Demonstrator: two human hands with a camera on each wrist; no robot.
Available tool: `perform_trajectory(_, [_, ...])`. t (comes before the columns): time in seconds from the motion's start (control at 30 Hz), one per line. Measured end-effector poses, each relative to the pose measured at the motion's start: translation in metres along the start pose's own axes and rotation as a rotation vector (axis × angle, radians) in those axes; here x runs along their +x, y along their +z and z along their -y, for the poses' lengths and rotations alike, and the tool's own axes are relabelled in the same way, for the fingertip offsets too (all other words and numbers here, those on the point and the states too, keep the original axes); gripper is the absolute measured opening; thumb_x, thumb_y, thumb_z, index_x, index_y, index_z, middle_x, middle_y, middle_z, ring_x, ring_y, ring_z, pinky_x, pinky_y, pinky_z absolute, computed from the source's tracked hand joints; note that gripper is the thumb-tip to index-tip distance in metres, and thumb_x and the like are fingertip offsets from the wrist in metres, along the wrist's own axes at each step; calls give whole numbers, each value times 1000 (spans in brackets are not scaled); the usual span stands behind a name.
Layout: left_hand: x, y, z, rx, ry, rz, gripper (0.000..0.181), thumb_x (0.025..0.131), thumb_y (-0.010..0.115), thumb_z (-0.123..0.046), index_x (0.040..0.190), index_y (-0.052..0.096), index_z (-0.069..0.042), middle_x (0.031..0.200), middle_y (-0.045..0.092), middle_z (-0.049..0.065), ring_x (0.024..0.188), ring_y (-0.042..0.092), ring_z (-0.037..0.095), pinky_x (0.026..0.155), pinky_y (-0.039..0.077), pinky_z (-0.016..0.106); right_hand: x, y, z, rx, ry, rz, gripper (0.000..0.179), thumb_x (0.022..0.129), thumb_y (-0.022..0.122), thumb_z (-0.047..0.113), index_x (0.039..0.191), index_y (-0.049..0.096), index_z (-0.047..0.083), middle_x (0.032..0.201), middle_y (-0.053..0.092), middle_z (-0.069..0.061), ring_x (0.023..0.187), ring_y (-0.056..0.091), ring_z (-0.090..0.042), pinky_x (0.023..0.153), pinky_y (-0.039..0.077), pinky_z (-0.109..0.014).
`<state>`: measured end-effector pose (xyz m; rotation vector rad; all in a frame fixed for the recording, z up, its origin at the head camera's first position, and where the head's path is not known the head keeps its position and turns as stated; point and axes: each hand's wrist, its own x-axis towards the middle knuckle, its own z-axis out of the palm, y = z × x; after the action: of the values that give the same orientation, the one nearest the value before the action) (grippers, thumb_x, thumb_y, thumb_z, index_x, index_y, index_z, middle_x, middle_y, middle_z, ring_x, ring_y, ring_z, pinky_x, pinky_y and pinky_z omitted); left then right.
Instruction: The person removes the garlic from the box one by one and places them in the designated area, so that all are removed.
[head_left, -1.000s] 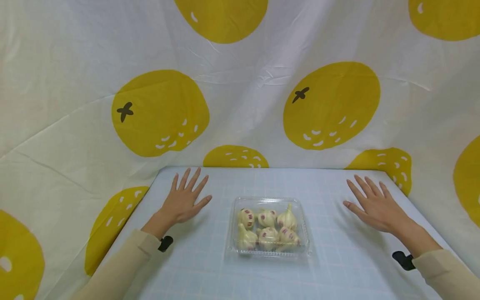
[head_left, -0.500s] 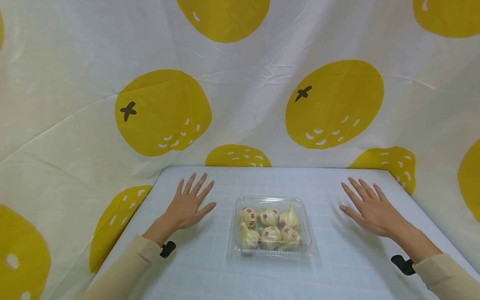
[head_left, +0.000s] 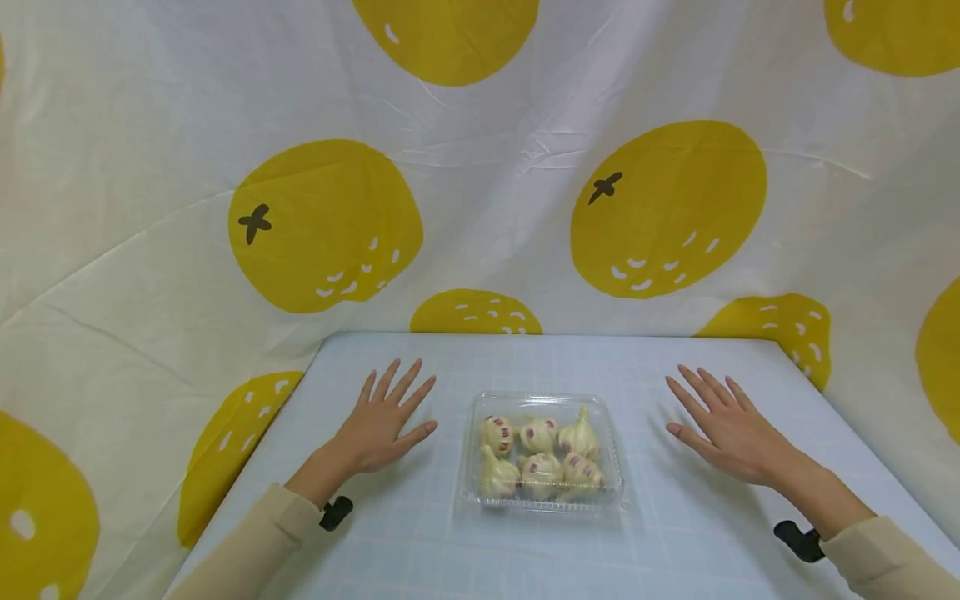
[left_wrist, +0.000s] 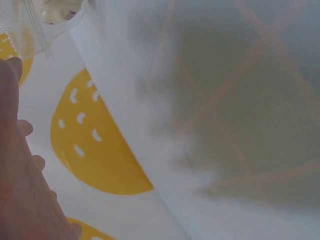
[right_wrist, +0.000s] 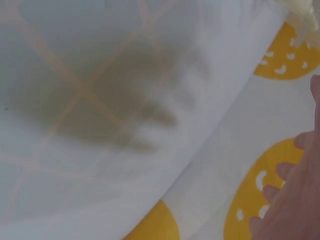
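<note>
A clear plastic clamshell box sits on the table between my hands, its lid down. Through the plastic several garlic bulbs show, pale with purplish marks, in two rows. Left of the box, my left hand hovers palm down over the tabletop, fingers spread, holding nothing. My right hand is likewise held to the right of the box, fingers extended and apart from it. In the left wrist view, a corner of the box appears at the top left, beyond the thumb; shadows of the hands fall on the cloth.
A pale blue checked cloth covers the table. Behind and beside it hangs a white curtain printed with yellow fruit. A dark wrist camera is worn at each cuff.
Both hands have moved inward and a little nearer to me, closer to the box. The box and garlic have stayed in place; the head view shifted slightly.
</note>
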<state>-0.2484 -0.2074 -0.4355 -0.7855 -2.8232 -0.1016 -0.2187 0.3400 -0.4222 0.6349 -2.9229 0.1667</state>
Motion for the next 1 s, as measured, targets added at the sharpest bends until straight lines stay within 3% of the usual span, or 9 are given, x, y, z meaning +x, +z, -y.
perform_trajectory(0.4, [-2,7,-11,-81,38,9,72,104,38,-64,164,22,-28,172,2,-1,157,0,36,121,6,68,-1,10,11,53,-35,-11,74,105,52,50,163,26,12,168,18,-19,153,13,-44,124,-13,-52])
perform_trajectory(0.6, [-2,8,-16,-151,83,31,72,105,40,-62,165,22,-27,172,5,0,157,1,37,120,11,69,-2,14,18,80,-72,-32,72,105,54,48,163,27,14,168,20,-18,153,17,-43,125,-13,-44])
perform_trajectory(0.7, [-2,9,-18,-190,86,54,73,105,40,-62,165,21,-26,172,5,-1,157,2,35,121,12,68,-3,15,22,143,-86,-44,71,105,57,44,163,27,17,167,22,-17,150,22,-45,126,2,-55])
perform_trajectory(0.83, [-4,9,-20,-290,84,87,74,104,45,-60,165,21,-24,172,8,1,157,6,36,120,17,68,-5,19,30,269,-80,-25,70,104,59,42,164,26,22,165,26,-17,146,29,-47,112,28,-70])
perform_trajectory(1.0, [-5,11,-22,-425,74,117,74,104,50,-57,164,25,-23,171,15,4,156,13,38,118,22,68,-7,23,41,384,-52,23,69,104,60,40,163,29,21,163,29,-19,146,31,-48,107,34,-73])
